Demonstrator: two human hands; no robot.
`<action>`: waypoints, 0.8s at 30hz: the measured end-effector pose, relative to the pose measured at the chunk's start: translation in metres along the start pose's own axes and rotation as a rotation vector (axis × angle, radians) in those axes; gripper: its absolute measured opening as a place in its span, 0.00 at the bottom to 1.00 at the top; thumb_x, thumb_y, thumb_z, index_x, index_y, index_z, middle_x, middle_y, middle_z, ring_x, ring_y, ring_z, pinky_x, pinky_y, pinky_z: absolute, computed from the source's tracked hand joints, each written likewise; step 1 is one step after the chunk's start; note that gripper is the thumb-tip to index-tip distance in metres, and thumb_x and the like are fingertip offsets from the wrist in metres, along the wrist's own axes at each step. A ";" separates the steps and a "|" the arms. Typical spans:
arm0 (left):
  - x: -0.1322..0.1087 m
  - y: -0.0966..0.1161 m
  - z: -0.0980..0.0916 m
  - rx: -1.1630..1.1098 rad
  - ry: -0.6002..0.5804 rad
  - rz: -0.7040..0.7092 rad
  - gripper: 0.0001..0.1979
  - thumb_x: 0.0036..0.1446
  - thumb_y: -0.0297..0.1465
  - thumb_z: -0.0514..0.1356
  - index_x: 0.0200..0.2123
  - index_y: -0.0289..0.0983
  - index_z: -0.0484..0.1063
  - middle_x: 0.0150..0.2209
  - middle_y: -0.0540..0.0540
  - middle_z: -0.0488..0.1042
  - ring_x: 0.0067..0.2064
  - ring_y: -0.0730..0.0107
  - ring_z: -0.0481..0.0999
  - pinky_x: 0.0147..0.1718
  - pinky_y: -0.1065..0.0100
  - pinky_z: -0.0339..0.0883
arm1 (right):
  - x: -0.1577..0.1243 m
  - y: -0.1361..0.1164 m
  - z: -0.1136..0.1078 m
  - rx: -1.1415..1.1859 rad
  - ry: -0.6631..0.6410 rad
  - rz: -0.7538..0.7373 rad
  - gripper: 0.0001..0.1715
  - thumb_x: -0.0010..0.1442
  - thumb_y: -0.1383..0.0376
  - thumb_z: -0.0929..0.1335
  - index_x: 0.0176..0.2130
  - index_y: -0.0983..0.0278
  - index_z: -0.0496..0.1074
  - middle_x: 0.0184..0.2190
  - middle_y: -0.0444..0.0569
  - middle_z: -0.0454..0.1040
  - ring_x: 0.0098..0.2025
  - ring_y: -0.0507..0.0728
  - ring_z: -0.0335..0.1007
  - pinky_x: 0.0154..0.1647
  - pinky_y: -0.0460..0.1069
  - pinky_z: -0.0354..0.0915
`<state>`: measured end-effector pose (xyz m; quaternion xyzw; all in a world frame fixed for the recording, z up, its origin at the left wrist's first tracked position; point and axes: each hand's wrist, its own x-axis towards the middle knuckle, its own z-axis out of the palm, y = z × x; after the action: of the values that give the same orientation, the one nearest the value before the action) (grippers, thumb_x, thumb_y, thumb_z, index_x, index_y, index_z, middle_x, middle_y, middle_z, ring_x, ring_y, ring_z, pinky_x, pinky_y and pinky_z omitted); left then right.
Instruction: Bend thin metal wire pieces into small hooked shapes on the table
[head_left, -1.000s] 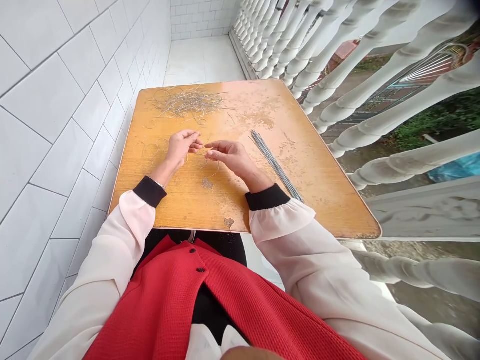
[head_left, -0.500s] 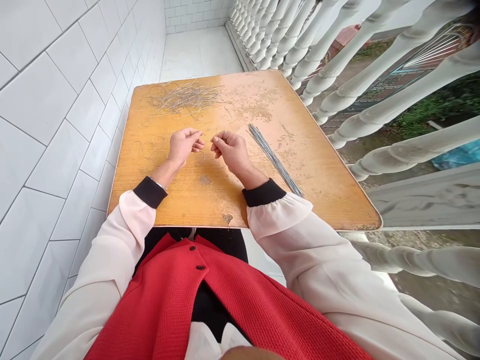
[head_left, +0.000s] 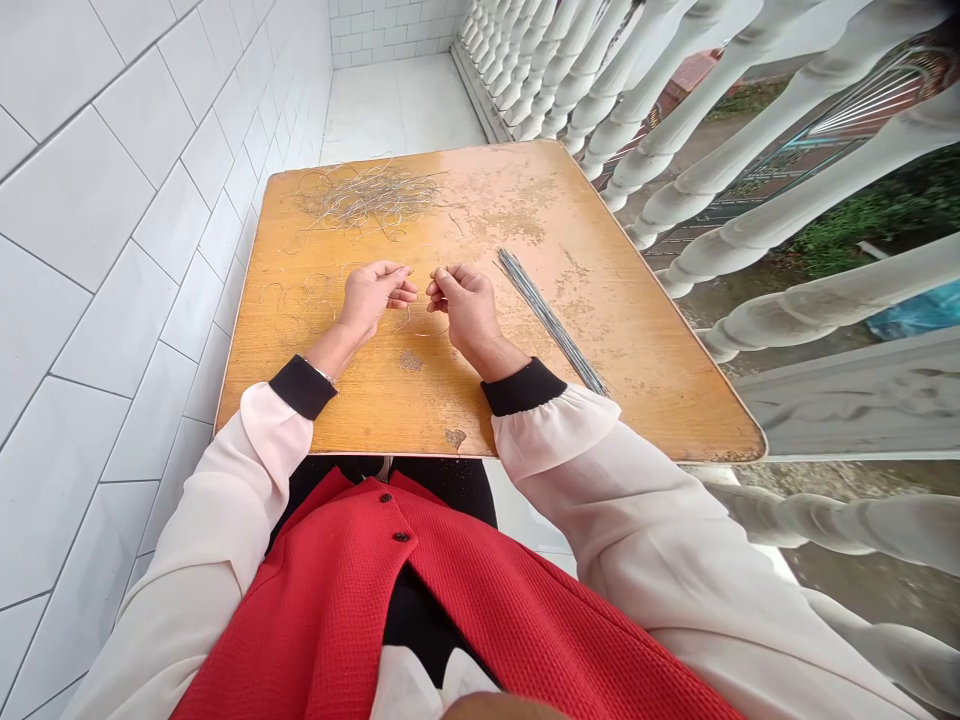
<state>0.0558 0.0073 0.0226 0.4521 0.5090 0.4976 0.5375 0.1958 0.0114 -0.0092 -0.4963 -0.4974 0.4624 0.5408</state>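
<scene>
My left hand (head_left: 373, 297) is closed in a pinch over the wooden table (head_left: 637, 370), with thumb and forefinger pressed together. Just to its right, my right hand (head_left: 466, 300) pinches in the same way, a small gap between the two. They grip a thin wire (head_left: 409, 312), of which only faint curved bits show near the fingertips. A bundle of straight grey wires (head_left: 551, 320) lies slantwise right of my right hand. Beyond my left hand, a tangled heap of bent wires (head_left: 375, 195) spreads at the far left of the tabletop.
Several loose curled wires (head_left: 274, 292) lie left of my left hand. A white tiled wall (head_left: 112, 250) runs along the left. White balusters (head_left: 697, 185) line the right side, close to the table's edge.
Both hands have shifted very slightly to the right over the table, still pinching. The gap between them stays narrow, and the bundle and heap have not moved.
</scene>
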 end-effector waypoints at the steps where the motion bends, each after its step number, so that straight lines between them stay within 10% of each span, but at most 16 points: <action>1: 0.000 0.000 0.001 0.001 -0.002 -0.002 0.08 0.68 0.27 0.60 0.33 0.35 0.73 0.25 0.53 0.77 0.25 0.83 0.76 0.30 0.80 0.67 | 0.000 0.000 0.000 0.017 0.013 0.007 0.18 0.68 0.55 0.69 0.30 0.60 0.64 0.27 0.42 0.68 0.26 0.49 0.63 0.31 0.44 0.67; 24: 0.013 0.004 -0.013 0.014 0.072 -0.018 0.08 0.66 0.32 0.65 0.35 0.35 0.74 0.27 0.51 0.78 0.27 0.80 0.78 0.31 0.77 0.67 | -0.002 -0.004 -0.009 -0.127 -0.216 0.033 0.03 0.53 0.66 0.75 0.28 0.63 0.80 0.30 0.48 0.81 0.31 0.52 0.70 0.41 0.50 0.67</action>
<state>0.0418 0.0207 0.0247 0.4330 0.5356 0.5050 0.5202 0.2044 0.0081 -0.0056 -0.4850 -0.5730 0.4894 0.4438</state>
